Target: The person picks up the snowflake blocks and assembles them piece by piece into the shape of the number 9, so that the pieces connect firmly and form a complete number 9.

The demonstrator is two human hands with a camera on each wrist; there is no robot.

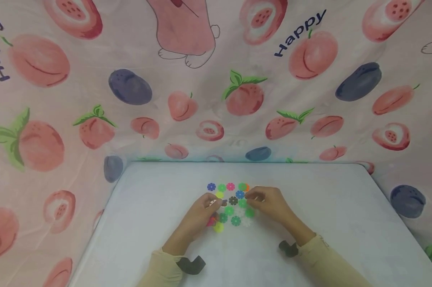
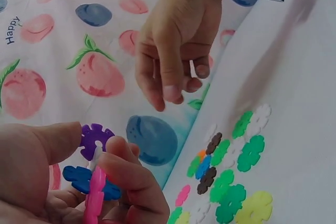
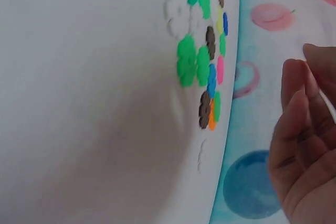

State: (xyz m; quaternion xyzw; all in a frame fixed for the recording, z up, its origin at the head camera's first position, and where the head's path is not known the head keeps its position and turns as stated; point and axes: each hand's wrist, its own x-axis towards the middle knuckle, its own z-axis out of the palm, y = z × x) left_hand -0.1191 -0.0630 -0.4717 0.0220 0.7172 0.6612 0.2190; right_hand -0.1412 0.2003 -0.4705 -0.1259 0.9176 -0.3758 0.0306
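My left hand [image 1: 199, 212] pinches a small cluster of joined flower-shaped plastic discs over the table. In the left wrist view a purple disc [image 2: 90, 151] is held between thumb and fingers, with a blue disc [image 2: 77, 181] and a pink disc [image 2: 95, 201] below it; a whitish piece shows between them. My right hand [image 1: 270, 202] hovers just to the right, its fingers loosely bent. Nothing shows between those fingers in the left wrist view. Beneath both hands lie several loose discs, among them a green disc [image 1: 235, 220] and a brown disc [image 1: 233, 200].
Loose discs in blue, pink, yellow, orange and white spread around the hands, including a dark blue disc [image 1: 211, 186] at the back. The white table [image 1: 330, 207] meets a fruit-print cloth [image 1: 216, 91] behind and at the sides. Dark straps [image 1: 191, 265] are at the sleeve cuffs.
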